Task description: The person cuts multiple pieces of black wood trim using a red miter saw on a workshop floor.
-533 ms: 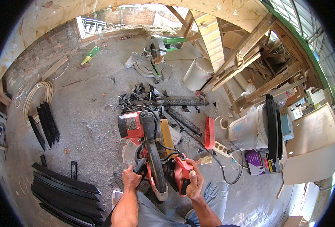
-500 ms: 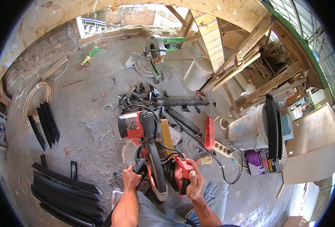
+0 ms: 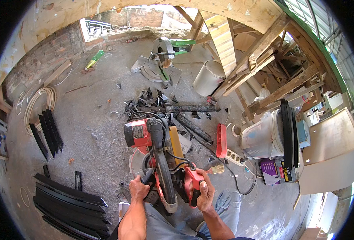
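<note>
My left hand clamps the stubby black handle, (image 3: 148, 177) my right hand (image 3: 206, 193) wraps the curved red-and-black handle, (image 3: 193, 178) and here, right in front of me, stands the red-and-black metal mitre saw! (image 3: 140, 134) Neither grip visibly changes from half a second ago, so the machine stays under control. Just beyond: shiny black triangular offcuts; (image 3: 147, 97) farther, a green-and-grey mitre saw. (image 3: 164, 47)

A workshop, judging by 2 miter saws (image 3: 143, 134) and scattered offcuts (image 3: 148, 96) (dusty floor (image 3: 91, 108) too).
</note>
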Demonstrator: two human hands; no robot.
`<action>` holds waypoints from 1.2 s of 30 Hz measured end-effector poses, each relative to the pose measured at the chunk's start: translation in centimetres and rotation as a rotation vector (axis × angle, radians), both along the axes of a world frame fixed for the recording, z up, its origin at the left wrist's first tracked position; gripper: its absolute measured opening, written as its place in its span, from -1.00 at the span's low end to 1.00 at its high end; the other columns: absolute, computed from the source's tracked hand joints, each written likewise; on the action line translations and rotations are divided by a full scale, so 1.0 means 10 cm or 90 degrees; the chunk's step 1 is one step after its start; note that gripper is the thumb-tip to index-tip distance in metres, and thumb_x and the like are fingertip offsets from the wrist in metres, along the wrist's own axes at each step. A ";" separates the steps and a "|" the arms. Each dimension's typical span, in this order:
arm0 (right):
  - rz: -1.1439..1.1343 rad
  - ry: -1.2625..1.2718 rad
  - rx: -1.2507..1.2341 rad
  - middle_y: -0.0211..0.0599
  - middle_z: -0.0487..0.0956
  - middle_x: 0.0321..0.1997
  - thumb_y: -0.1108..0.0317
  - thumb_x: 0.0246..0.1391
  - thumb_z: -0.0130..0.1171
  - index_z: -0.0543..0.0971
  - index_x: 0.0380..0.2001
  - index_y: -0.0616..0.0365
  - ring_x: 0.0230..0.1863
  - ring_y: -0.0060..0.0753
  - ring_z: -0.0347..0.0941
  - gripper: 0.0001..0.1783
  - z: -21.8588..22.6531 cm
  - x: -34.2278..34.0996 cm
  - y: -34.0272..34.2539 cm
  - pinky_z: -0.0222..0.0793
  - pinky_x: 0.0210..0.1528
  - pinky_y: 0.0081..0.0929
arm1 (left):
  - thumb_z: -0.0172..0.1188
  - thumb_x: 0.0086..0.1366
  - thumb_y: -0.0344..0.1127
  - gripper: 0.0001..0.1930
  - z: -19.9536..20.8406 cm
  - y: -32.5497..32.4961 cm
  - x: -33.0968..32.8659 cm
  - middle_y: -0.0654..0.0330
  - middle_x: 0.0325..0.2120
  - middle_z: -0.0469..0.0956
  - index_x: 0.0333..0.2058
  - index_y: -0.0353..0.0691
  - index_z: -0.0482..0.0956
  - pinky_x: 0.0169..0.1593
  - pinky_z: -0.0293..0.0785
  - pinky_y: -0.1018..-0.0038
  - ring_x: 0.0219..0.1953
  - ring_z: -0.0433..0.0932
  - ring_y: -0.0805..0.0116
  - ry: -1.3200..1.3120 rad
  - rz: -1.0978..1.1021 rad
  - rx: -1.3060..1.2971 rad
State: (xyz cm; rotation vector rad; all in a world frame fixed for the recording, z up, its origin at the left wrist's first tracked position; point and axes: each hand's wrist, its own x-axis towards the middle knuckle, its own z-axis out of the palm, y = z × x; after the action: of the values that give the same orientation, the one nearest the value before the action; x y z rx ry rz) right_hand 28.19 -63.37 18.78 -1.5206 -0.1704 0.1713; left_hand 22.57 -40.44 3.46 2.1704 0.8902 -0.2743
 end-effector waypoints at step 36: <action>0.008 -0.021 0.014 -0.35 0.50 -0.46 -0.13 0.42 -0.16 0.30 0.26 0.38 -0.48 -0.60 0.35 -0.27 -0.08 -0.05 -0.03 0.29 -0.41 -0.60 | 0.53 -0.13 -0.16 -0.52 -0.03 0.01 0.00 -0.28 -0.34 0.63 -0.27 -0.32 0.60 -0.06 0.55 -0.01 -0.17 0.62 -0.33 0.023 0.005 0.003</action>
State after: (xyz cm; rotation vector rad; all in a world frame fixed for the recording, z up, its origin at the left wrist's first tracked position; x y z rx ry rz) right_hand 27.65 -63.70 17.97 -1.5019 -0.2073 0.1534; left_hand 22.60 -40.34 3.18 2.1725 0.9197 -0.3086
